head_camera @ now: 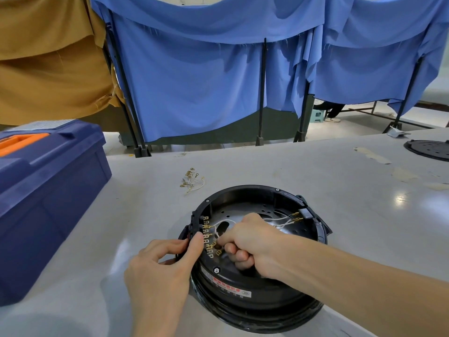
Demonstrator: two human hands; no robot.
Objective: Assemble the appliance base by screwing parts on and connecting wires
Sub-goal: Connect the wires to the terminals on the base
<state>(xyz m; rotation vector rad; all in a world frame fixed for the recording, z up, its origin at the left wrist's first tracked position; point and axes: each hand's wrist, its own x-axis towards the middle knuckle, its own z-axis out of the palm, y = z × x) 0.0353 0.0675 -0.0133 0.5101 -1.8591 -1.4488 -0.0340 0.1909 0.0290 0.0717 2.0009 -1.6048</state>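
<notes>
Sitting open-side-up on grey table (340,198): black appliance base (252,190). Your right hand (250,239) inside it, fingers curled, pinching brass-tipped white wire (228,221) beside terminal row (206,235). Your left hand (158,266) pinches base's left rim. Spare wires (192,179) beyond; blue toolbox (48,195) far left.

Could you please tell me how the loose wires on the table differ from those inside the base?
The loose wires lie heaped on the table, untouched; the base wires are spread inside the appliance base, one pinched by the right hand. Both are white with brass terminals.
</notes>
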